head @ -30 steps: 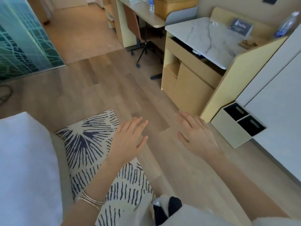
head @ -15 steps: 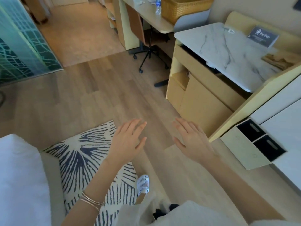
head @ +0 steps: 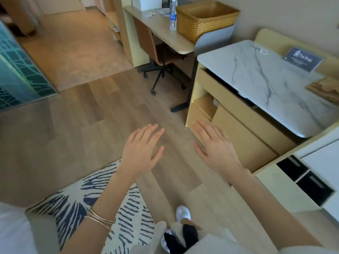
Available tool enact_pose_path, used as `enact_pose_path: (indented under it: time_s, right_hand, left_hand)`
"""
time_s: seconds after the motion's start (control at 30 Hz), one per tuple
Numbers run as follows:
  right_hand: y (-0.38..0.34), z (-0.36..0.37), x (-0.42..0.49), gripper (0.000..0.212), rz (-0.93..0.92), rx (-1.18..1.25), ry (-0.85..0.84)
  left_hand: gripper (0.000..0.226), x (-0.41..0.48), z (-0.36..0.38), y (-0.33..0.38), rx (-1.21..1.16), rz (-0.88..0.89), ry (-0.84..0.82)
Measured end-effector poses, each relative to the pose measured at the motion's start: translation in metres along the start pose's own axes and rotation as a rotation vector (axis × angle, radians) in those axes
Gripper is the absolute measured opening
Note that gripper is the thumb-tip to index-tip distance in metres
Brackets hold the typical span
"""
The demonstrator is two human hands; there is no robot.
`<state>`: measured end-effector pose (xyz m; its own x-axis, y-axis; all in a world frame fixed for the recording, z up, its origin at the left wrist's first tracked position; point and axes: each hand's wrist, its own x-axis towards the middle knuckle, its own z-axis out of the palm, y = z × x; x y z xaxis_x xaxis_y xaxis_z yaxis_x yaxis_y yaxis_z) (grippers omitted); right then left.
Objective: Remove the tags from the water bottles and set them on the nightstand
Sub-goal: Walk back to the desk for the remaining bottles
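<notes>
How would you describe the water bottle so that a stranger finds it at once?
Look at the long wooden desk at the top of the view. A large wicker basket sits on it. The water bottle stands upright just left of the basket, the only slim, clear thing there, with a blue label.

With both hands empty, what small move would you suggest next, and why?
Probably step toward the desk and reach for the water bottle standing beside the wicker basket: left hand and right hand are open, holding nothing, well short of it.
</notes>
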<state>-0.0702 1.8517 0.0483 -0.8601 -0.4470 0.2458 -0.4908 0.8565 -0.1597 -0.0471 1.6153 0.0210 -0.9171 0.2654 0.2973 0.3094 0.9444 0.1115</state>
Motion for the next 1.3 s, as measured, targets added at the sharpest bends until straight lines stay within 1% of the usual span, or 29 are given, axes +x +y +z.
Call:
enact_pose_path:
  time_s: [0.17,0.33,0.53,0.6,0.67,0.87,0.97,1.1,1.3]
  right_hand:
    - [0.026,0.032,0.046,0.051,0.011,-0.007,-0.082]
    - [0.062,0.059,0.118,0.051,-0.001,-0.016,-0.145]
    - [0.104,0.064,0.234,0.05,-0.021,-0.029,-0.092]
    - [0.119,0.067,0.279,0.051,-0.033,-0.02,-0.085]
    - [0.124,0.067,0.297,0.052,-0.04,-0.043,-0.084]
    - [0.141,0.092,0.367,0.053,-0.025,-0.017,-0.107]
    - [0.146,0.115,0.399,0.054,-0.013,-0.028,-0.146]
    - [0.15,0.143,0.453,0.054,0.012,-0.045,-0.152]
    - [0.143,0.163,0.555,0.055,0.031,-0.042,-0.186]
  left_hand:
    - [0.048,0.036,0.032,-0.029,0.007,-0.026,-0.022]
    - [0.049,0.102,0.051,-0.063,-0.002,-0.051,-0.067]
    - [0.051,0.207,0.056,-0.113,0.024,-0.064,-0.078]
    - [0.051,0.245,0.059,-0.13,0.027,-0.1,-0.065]
    - [0.05,0.26,0.06,-0.133,0.034,-0.09,-0.032]
    - [0.05,0.31,0.081,-0.174,0.027,-0.119,-0.049]
    - [0.049,0.332,0.096,-0.201,0.006,-0.142,-0.055]
    - [0.049,0.372,0.114,-0.249,-0.003,-0.134,-0.06]
    - [0.048,0.447,0.122,-0.341,0.005,-0.035,-0.047]
